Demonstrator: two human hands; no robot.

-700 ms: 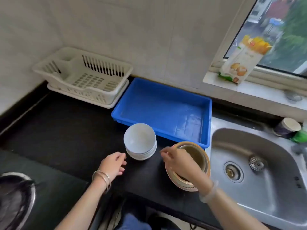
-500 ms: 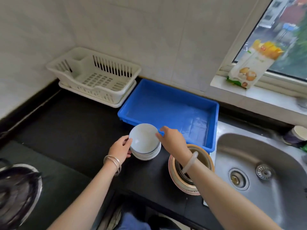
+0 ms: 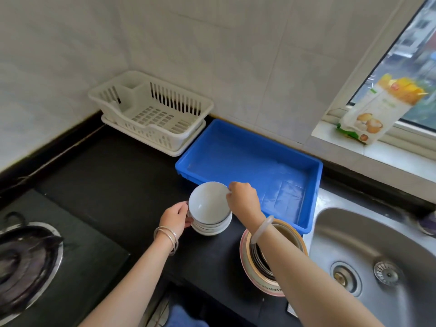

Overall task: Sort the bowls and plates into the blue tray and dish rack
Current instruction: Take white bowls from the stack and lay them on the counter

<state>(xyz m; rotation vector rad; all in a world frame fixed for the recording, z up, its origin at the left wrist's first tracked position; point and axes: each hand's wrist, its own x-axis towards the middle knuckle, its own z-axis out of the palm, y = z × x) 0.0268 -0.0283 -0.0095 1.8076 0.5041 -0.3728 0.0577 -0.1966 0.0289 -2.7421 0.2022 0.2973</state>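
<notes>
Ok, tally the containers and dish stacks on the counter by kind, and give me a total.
Blue tray: 1
White dish rack: 1
Stack of white bowls, held by left hand and right hand: 1
Stack of plates with tan and pink rims: 1
Total: 4
How many dishes each stack holds cannot be told.

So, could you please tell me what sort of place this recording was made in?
Most likely a home kitchen: a steel sink is set into the black counter, a gas burner sits at the left, and a white dish rack stands against the tiled wall.
</notes>
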